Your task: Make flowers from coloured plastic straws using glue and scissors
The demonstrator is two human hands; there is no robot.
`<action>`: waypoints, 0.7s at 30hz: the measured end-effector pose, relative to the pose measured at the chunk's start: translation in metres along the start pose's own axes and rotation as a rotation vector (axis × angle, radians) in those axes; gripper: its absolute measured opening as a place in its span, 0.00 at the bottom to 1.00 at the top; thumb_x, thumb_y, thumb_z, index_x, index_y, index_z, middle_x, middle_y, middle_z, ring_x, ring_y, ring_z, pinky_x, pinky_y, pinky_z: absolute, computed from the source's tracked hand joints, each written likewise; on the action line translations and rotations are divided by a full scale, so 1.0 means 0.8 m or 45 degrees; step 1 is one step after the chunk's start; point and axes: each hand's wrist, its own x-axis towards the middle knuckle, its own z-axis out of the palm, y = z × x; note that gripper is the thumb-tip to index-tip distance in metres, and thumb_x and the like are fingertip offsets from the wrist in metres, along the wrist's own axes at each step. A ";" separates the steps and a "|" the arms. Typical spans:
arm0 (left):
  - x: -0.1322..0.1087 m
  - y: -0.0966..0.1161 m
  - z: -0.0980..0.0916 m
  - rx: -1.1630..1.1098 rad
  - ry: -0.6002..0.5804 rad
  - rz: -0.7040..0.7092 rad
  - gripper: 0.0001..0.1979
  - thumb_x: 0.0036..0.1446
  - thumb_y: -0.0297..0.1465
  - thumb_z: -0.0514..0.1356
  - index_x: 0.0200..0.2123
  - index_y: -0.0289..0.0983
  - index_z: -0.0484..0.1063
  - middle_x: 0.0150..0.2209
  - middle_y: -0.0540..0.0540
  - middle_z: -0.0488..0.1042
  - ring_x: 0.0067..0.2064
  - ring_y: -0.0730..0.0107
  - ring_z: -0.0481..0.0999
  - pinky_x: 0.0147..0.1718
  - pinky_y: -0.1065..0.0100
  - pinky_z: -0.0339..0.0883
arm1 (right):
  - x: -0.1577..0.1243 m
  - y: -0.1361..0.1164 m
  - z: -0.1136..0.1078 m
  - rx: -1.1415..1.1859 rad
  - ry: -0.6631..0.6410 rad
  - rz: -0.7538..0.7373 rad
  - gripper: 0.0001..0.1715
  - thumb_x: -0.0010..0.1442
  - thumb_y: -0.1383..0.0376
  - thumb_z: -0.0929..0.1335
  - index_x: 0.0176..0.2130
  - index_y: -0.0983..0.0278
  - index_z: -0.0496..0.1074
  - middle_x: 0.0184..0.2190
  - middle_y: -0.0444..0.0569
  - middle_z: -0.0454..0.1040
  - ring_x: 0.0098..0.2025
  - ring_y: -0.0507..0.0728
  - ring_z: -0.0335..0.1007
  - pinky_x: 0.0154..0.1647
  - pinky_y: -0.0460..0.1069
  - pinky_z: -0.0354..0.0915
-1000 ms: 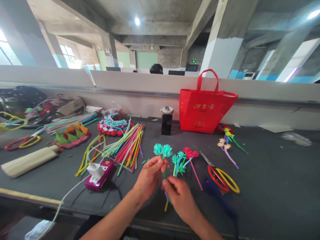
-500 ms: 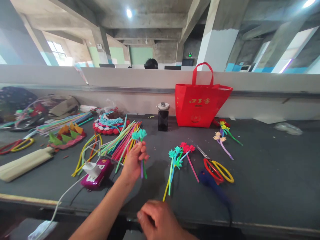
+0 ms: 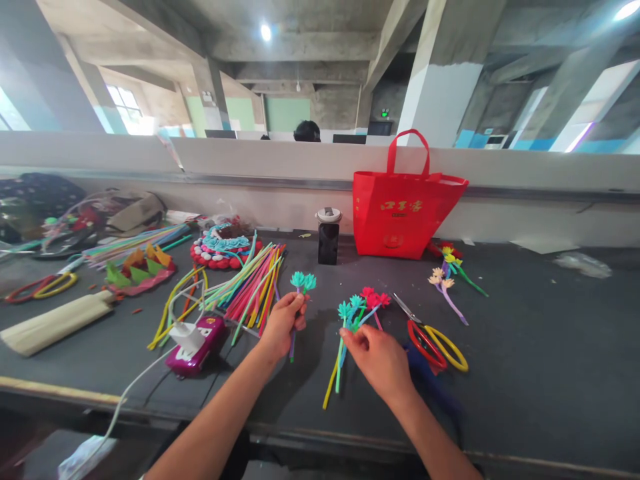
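My left hand (image 3: 283,325) pinches the stems of two teal pipe-cleaner flowers (image 3: 303,281), held upright above the table with the stem ends poking out below. A loose group of pipe-cleaner flowers (image 3: 345,310), teal and red with long stems, lies right of it. Over this group, my right hand (image 3: 381,360) has its thumb and fingertips closed at a teal flower's stem, covering part of the stems. Scissors (image 3: 434,343) with red and yellow handles lie just right of that hand. A dark blue, blurred thing (image 3: 435,387) rests beneath them, partly hidden by my wrist.
Bundled pipe cleaners (image 3: 255,287) lie left of centre, behind a purple power block (image 3: 197,353) with a white plug and cable. At the back stand a dark cup (image 3: 328,243) and a red bag (image 3: 407,220). More flowers (image 3: 447,280) lie at right, and a cream roll (image 3: 60,323) far left.
My right hand has moved forward and right from the table's front edge to the lying flowers. My left hand, still holding two teal flowers, has shifted slightly right and down.
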 end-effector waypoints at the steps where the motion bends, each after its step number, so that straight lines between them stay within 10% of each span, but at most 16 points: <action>1: 0.000 0.000 0.001 0.016 -0.003 -0.008 0.14 0.49 0.37 0.68 0.32 0.34 0.69 0.22 0.57 0.64 0.16 0.84 0.57 0.15 0.76 0.51 | 0.000 0.001 0.004 -0.040 -0.016 0.009 0.26 0.63 0.48 0.65 0.22 0.60 0.70 0.22 0.47 0.77 0.25 0.57 0.72 0.26 0.48 0.50; 10: 0.015 -0.011 0.000 0.086 -0.025 -0.075 0.09 0.48 0.30 0.65 0.29 0.35 0.67 0.23 0.55 0.66 0.16 0.82 0.58 0.13 0.78 0.45 | -0.001 0.005 0.020 -0.009 0.072 -0.069 0.17 0.59 0.66 0.68 0.20 0.61 0.69 0.18 0.44 0.75 0.21 0.53 0.69 0.25 0.47 0.48; 21: 0.024 -0.014 0.000 0.049 -0.061 -0.091 0.05 0.50 0.22 0.62 0.32 0.33 0.70 0.27 0.48 0.73 0.22 0.76 0.69 0.18 0.74 0.65 | -0.008 -0.009 0.011 0.271 0.358 -0.314 0.18 0.67 0.60 0.62 0.26 0.61 0.65 0.22 0.42 0.68 0.25 0.50 0.65 0.30 0.44 0.58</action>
